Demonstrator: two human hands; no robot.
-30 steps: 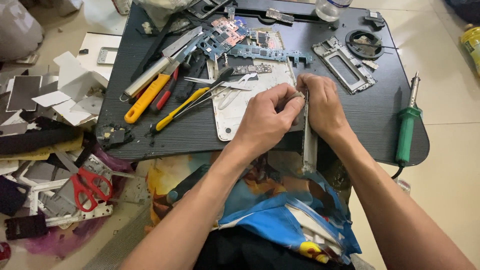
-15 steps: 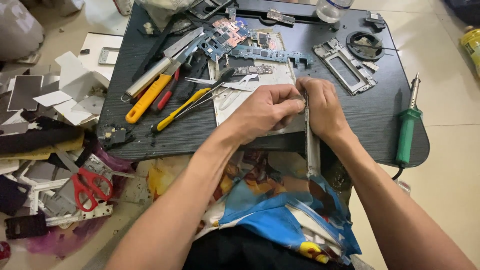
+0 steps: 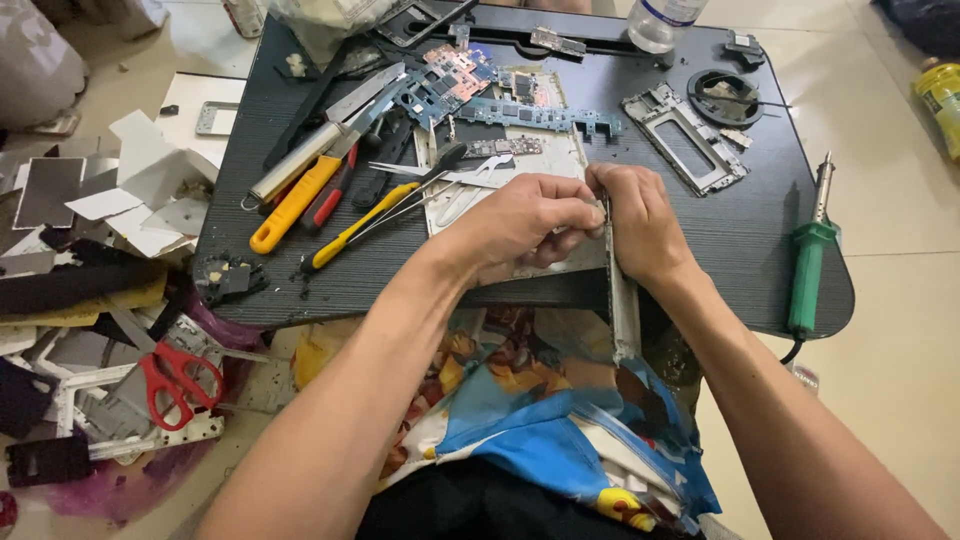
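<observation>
Item: thin grey metal panel (image 3: 622,300), stood on edge at the near rim of the black worktop (image 3: 760,240), its lower end overhanging toward the lap.

Left hand (image 3: 520,228): curled over the panel's upper edge from the left, fingertips pinched at its top; what lies under the fingers is hidden.
Right hand (image 3: 640,225): closed around the panel's far side, thumb against the left hand's fingertips.

Step in hand, by judgement: prising or peeling a layer off the panel's top edge. The next move seems to call for a steady pinch and a slow pull along the edge, the right hand bracing.

Left of the panel: yellow-handled screwdriver (image 3: 362,227), orange-handled knife (image 3: 293,204), tweezers (image 3: 440,172).
Behind the panel: blue circuit boards (image 3: 540,115).
Right of the panel: bare metal frame (image 3: 685,137), green soldering iron (image 3: 808,262).
Far left of the panel, on the floor: red scissors (image 3: 172,380) among scrap pieces.
</observation>
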